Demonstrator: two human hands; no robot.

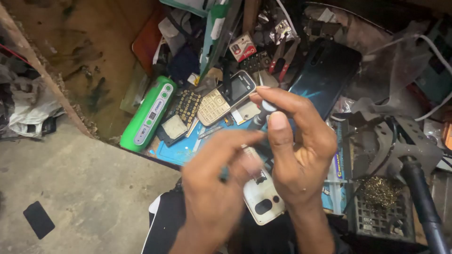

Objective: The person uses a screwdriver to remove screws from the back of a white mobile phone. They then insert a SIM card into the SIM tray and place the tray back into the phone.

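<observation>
Right hand: the right hand (299, 146) is closed in a pinch around a slim dark-shafted precision screwdriver with a pale rounded cap (263, 113), thumb and forefinger meeting near the cap, the shaft pointing down toward the near side.
Left hand: the left hand (219, 176) is blurred; its fingers curl around the upper end of a white plastic phone back shell with a rounded camera cut-out (262, 200), holding it steady beneath the tool.
Where the shell is: near centre, over the person's lap, just on the near side of the blue rubber work mat (181, 148) on the bench.
Step in hand: by the look of it, a screw on the shell is being worked, the tip hidden behind the left fingers.
Next move calls for: likely a steady vertical tool and a firm grip on the shell, since the tip cannot be seen.
Far left: a green oblong device with white panel (148, 115) lies beside the mat.
Far centre: a beige keypad phone with a small dark screen (226, 96) lies at an angle.
Far right: a dark blue glossy phone back cover (325, 75) lies among the clutter.
</observation>
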